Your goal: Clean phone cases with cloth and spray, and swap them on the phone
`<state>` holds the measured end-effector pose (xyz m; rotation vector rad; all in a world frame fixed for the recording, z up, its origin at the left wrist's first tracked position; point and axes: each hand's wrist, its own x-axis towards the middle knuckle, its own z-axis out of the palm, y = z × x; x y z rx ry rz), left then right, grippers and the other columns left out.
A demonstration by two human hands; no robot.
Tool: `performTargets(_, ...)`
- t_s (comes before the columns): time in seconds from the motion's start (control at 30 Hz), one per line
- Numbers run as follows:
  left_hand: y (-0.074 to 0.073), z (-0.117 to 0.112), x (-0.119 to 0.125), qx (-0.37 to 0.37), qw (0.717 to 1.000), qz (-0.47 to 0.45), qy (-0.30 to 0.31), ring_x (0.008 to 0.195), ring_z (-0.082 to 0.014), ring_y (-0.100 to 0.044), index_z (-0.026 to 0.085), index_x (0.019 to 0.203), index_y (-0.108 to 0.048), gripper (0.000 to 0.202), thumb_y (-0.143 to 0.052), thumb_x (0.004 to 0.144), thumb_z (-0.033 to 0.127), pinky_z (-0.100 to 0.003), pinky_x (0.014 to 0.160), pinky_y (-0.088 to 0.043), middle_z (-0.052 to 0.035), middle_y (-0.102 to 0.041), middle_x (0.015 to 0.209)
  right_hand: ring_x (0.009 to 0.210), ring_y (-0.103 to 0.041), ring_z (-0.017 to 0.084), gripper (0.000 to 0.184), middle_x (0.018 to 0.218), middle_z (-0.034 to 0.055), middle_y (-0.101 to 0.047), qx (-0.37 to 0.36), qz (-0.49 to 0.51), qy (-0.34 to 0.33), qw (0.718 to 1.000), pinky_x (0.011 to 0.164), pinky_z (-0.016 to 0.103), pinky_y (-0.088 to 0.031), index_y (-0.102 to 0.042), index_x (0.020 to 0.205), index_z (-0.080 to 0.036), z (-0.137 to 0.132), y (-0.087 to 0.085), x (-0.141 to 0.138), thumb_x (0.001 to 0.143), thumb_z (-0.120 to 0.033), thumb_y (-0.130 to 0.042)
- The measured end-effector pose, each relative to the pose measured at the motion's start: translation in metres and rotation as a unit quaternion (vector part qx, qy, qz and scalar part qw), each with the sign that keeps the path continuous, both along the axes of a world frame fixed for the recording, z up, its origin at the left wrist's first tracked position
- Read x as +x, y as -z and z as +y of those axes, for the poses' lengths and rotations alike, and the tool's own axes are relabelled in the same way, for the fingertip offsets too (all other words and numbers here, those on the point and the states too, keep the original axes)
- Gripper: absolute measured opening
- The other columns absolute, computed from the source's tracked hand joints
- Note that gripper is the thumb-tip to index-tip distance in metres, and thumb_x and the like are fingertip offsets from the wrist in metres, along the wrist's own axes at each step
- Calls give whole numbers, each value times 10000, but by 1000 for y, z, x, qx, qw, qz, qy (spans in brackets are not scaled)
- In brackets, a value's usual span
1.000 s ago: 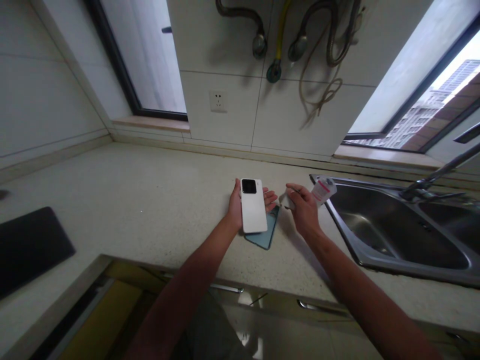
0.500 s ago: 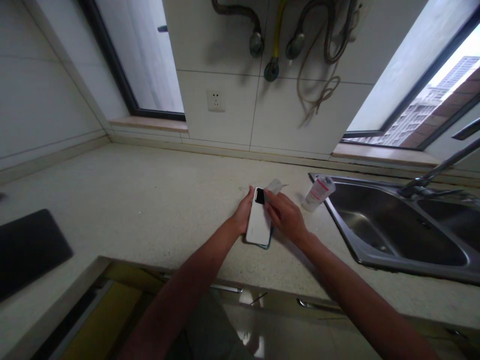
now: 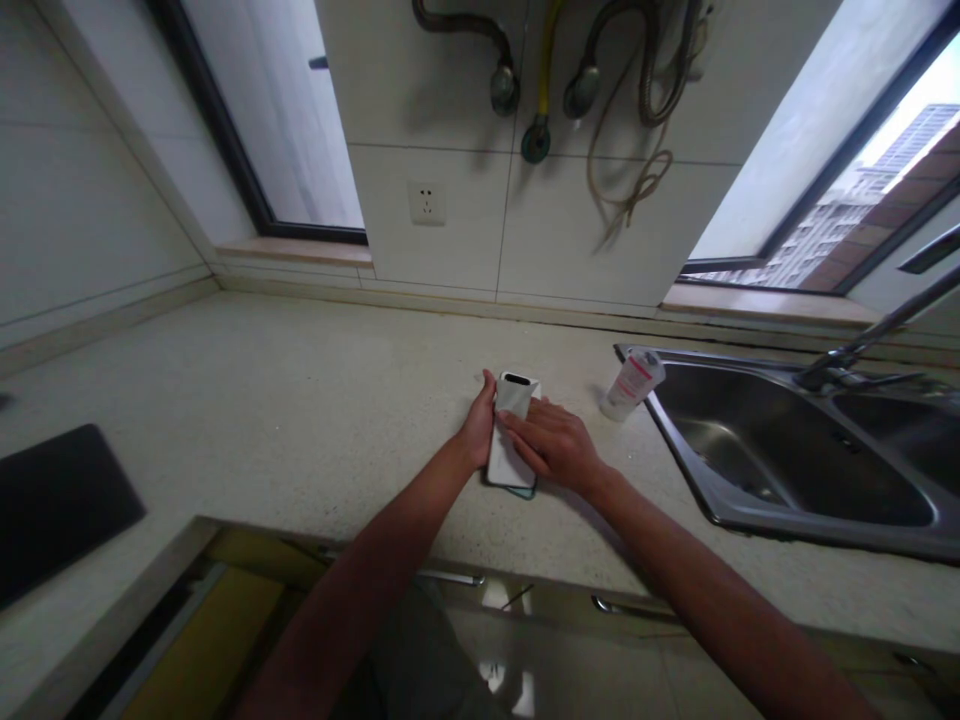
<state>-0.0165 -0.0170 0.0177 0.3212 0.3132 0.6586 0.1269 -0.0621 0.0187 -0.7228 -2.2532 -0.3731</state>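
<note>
I hold a white rectangular smartphone point(image 3: 507, 440) with my left hand point(image 3: 480, 432) on the speckled beige stone desk point(image 3: 300, 420). The phone shows its back side to me, and the black camera block is at the far end. Its long axis runs away from me toward the tiled wall, leaning only a little to the right, and the far end seems raised a bit from the desk. My left fingers are closed around the left long edge of the phone, with the thumb lying along this edge.

My right hand point(image 3: 551, 450) lies flat over the right part of the phone, with the fingers stretched and nearly together, pressing on its back. I cannot tell if there is a cloth or a wipe under this palm. Under the near end of the phone, a thin teal flat thing point(image 3: 523, 491) shows as a narrow edge; it touches the desk, and I cannot say what it is.

To the right, near but apart from my hands, a small white tube with a pink label point(image 3: 628, 384) lies tilted against the rim of the stainless steel sink point(image 3: 679, 470). At the far left of the desk there is a flat black plate point(image 3: 52, 500), well apart from the phone.
</note>
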Motion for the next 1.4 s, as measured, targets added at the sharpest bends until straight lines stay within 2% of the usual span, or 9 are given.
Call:
performTargets(0.17,2,1,0,16,1000,-9,10,805,-278,-729,133,1108,-702,800,-237,915,755,-390,757,-560,-155,-749,869,908,-674,237,247,859,89,-759,29,67,105,992,838,373,-531,-740,1090,-198,5,-2,10,955,-211,-533)
performTargets(0.37,9,4,-4,58,995,-49,70,918,-307,-721,117,1244,-646,921,-195,865,825,-471,834,-550,-197,-744,1023,787,-572,225,207,756,72,-675,44,115,215,969,746,362,-467,-742,969,-173,12,-10,24,959,-261,-555)
performTargets(0.53,13,6,-4,69,994,-41,70,970,-318,-715,103,1271,-632,937,-194,866,825,-500,873,-539,-213,-738,1055,825,-554,229,195,867,84,-625,53,141,225,963,722,363,-472,-733,1018,-195,12,-10,24,947,-271,-568)
performTargets(0.7,9,3,-3,76,994,-39,68,1016,-331,-701,71,1182,-669,961,-177,860,832,-485,870,-545,-230,-731,1058,915,-602,247,220,1002,112,-639,96,197,243,945,781,403,-524,-717,1100,-199,11,-10,27,924,-222,-587)
performTargets(0.8,8,2,-2,62,996,-28,60,981,-322,-707,95,1136,-687,922,-192,868,825,-472,841,-552,-206,-740,1000,981,-644,262,214,1049,127,-680,100,178,200,958,833,427,-556,-723,1091,-193,11,-11,28,926,-200,-588)
performTargets(0.9,9,4,2,42,998,-25,42,820,-266,-720,145,1099,-705,793,-284,894,784,-400,767,-562,-138,-742,846,1092,-665,267,224,1100,139,-726,53,97,102,989,922,428,-576,-726,1100,-169,11,-10,22,938,-172,-572)
performTargets(1.03,11,6,4,19,1000,-13,19,697,-232,-706,150,1072,-717,743,-327,904,760,-340,674,-552,-105,-714,733,1286,-595,273,249,1215,159,-720,7,31,17,999,1062,436,-533,-717,1138,-131,9,-4,10,955,-173,-554)
performTargets(1.27,5,7,-4,34,999,-36,14,1060,-327,-695,55,1251,-638,925,-185,903,782,-470,968,-498,-240,-717,1117,1216,-654,240,214,1204,115,-737,8,-14,-32,999,1080,438,-522,-751,1049,-181,2,0,-5,949,-193,-562)
performTargets(1.4,5,6,-6,51,998,-19,-13,1148,-349,-661,8,1289,-598,1002,-203,867,827,-486,1072,-421,-279,-689,1178,1064,-724,223,172,1080,105,-776,25,8,-62,998,1067,447,-527,-749,949,-177,0,-4,-4,925,-175,-578)
